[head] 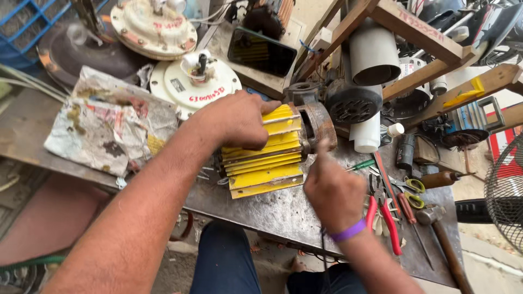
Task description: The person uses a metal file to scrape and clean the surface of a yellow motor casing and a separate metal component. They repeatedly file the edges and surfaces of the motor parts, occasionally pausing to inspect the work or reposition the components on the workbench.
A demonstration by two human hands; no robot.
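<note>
Yellow finned motor (265, 163) lies under the left hand (234, 121), fingers clamped on it; right hand (331, 190) fingers curled together.

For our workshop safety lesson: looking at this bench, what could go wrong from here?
1. The yellow motor lies near the bench edge, steadied only by the left hand; it might slip off.
2. The right hand works at its rusty end, where fingers could get cut.
3. Loose pliers crowd the wrist.

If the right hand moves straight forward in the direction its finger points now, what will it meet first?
The right hand points its raised finger up and away, toward the rusty end cap of the yellow finned motor. That cap would likely be met first, though the depth between them is hard to judge.
</note>
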